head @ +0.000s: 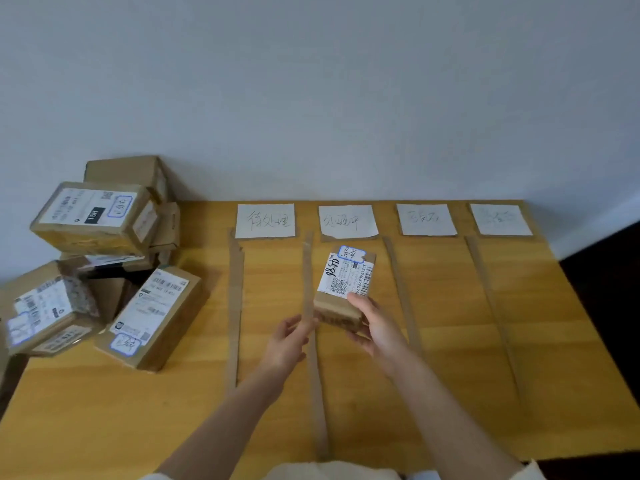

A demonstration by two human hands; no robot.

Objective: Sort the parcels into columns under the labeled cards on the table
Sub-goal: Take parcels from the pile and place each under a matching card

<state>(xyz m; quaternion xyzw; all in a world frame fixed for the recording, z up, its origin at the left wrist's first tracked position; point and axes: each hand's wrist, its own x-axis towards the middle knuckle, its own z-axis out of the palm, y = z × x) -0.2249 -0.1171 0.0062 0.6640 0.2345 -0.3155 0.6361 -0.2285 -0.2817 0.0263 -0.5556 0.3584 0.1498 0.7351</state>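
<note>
A small cardboard parcel (pixel 346 282) with a white shipping label and a blue-edged handwritten sticker is in the second column, below the second card (pixel 348 221). My right hand (pixel 375 327) grips its near right corner. My left hand (pixel 289 337) is just left of the parcel with fingers apart, close to its near left edge and over a cardboard divider strip (pixel 313 341). Whether the parcel rests on the table or is slightly lifted is unclear. Along the table's far edge lie the other white cards (pixel 265 220), (pixel 426 220), (pixel 501 219).
A pile of several taped cardboard parcels (pixel 104 258) fills the table's left end, the nearest one (pixel 152 317) lying flat. Cardboard strips (pixel 234 306), (pixel 403 299), (pixel 491 306) mark out the columns on the wooden table (pixel 104 410). A pale wall stands behind; the table's right edge drops to dark floor.
</note>
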